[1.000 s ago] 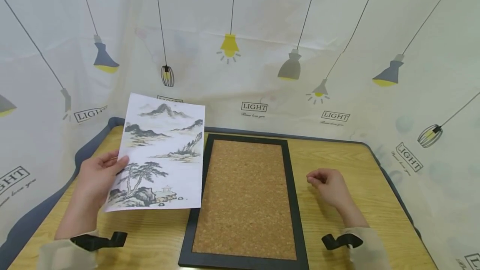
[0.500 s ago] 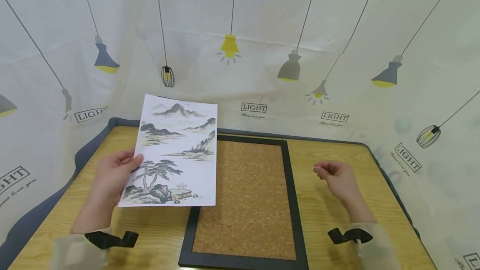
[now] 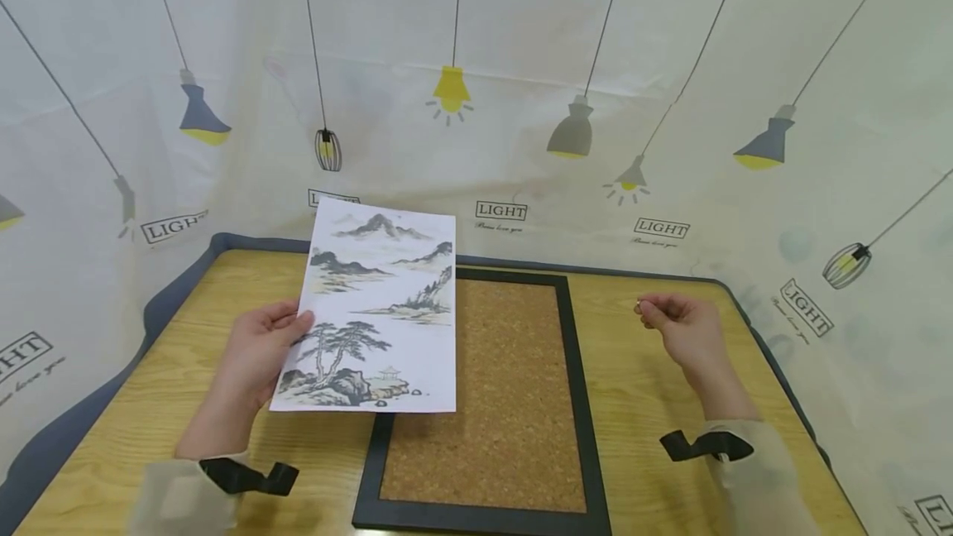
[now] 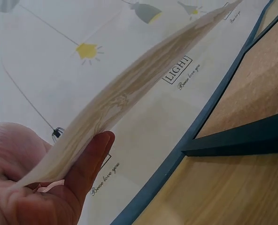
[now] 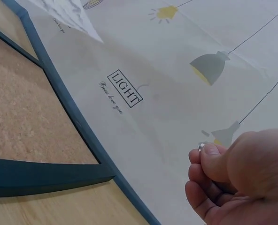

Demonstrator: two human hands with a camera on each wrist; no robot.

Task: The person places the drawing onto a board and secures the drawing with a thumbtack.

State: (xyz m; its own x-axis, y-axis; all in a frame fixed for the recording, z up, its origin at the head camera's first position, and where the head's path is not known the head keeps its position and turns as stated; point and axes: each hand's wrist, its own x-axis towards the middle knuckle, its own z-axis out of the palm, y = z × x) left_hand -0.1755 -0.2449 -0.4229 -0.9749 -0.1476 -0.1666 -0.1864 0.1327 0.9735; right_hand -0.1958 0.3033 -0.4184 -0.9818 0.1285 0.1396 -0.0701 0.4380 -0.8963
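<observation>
My left hand [image 3: 253,350] grips a sheet of paper [image 3: 417,354] by its left edge, thumb on the printed face and fingers behind. The print shows ink-style mountains, pines and a small pavilion. The sheet is raised and tilted, overlapping the left part of a black-framed cork board [image 3: 521,404] in the head view. From the left wrist, the paper [image 4: 115,98] appears nearly edge-on and slightly bowed. To the right of the board, my right hand [image 3: 688,333] pinches a small shiny metal piece [image 5: 201,147] between thumb and forefinger; most of it is hidden by the fingertips.
The board lies flat on a wooden table [image 3: 640,453]. A pale curtain [image 3: 521,15] printed with hanging lamps surrounds the table's back and sides. Black camera mounts [image 3: 249,478] sit on both wrists.
My left hand has carried the paper rightward, so it covers more of the cork board's left side. My right hand has moved right and slightly away from me, still pinching.
</observation>
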